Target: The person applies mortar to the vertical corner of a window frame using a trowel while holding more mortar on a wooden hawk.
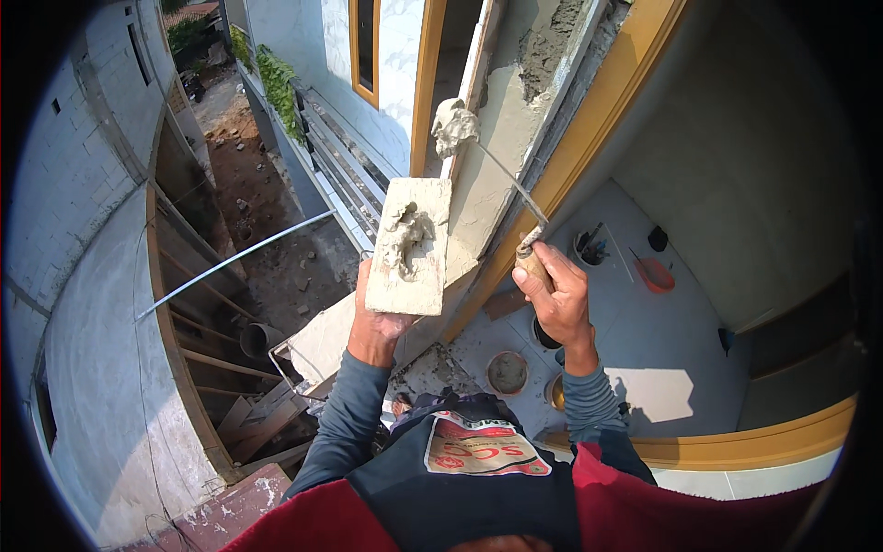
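Note:
My left hand [372, 322] is closed on a rectangular mortar board [428, 281] from below, its fingers mostly hidden under it. On the board's flat top sits a ragged lump of wet grey mortar [402, 244]. My right hand [563, 304] grips the wooden handle of a trowel [516, 179], whose thin shank reaches up and left. A thick clump of mortar [453, 129] covers the trowel's blade, beyond the board's far end. Both tools are in front of a narrow wall strip [501, 138], smoothly plastered below and showing a rough, darker patch near its top.
A yellow-brown frame [589, 138] runs along the strip's right side. Buckets [507, 373] and an orange basin [655, 275] stand on the tiled floor at right. Leftward lie a pale pole [239, 265], wooden planks [253, 428] and a dirt passage far below.

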Motion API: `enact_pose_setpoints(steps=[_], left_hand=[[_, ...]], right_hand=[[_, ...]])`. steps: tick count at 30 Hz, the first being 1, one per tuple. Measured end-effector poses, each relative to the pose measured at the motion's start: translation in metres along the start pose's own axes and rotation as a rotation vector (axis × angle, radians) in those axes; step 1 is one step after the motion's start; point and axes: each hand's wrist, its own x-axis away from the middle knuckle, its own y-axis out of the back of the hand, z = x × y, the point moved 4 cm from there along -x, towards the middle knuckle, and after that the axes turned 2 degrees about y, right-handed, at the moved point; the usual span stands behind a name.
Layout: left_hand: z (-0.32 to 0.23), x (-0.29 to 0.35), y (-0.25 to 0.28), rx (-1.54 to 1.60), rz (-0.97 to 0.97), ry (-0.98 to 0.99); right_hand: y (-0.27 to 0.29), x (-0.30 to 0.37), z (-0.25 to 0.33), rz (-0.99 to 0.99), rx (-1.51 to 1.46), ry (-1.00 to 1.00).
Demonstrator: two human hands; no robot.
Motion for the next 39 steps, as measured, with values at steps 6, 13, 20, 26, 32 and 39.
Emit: enact_pose_setpoints(steps=[6, 13, 20, 26, 32, 39], left_hand=[[0.003, -0.008, 0.006, -0.024, 0.014, 0.006], [0.011, -0.004, -0.01, 0.012, 0.062, 0.049], [0.007, 0.008, -0.005, -0.075, 0.049, 0.033], [0.002, 0.009, 0.003, -0.078, -0.073, 0.005], [-0.016, 0.024, 0.028, -0.118, -0.122, -0.075], [-0.03, 0.061, 0.027, -0.21, -0.214, -0.218]], right_hand=[[-0.013, -0.045, -0.019, -0.079, -0.679, -0.46], [-0.014, -0.02, -0.028, -0.162, -0.708, -0.535], [-0.019, 0.01, 0.003, -0.296, -0.576, -0.421], [-0.052, -0.061, -0.008, -0.185, -0.66, -0.354], [-0.04, -0.021, -0.023, -0.315, -0.692, -0.448], [-0.042, 0.022, -0.019, -0.347, -0.731, -0.479]])
